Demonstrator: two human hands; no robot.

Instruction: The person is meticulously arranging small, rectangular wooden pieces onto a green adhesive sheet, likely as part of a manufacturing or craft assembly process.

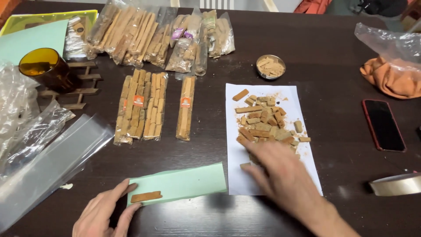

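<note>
On the dark table [333,66], left hand [105,213] flat, fingers spread, holding down green paper strip [184,183] with one brown stick [146,197], right hand [283,175] fingers spread, reaching into pile of sticks [265,123] on white paper [237,175].

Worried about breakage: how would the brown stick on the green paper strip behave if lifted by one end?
The brown stick looks stiff and light. It is probably brittle: similar pieces on the white paper lie broken among crumbs. Flat, so unlikely to roll.
</note>
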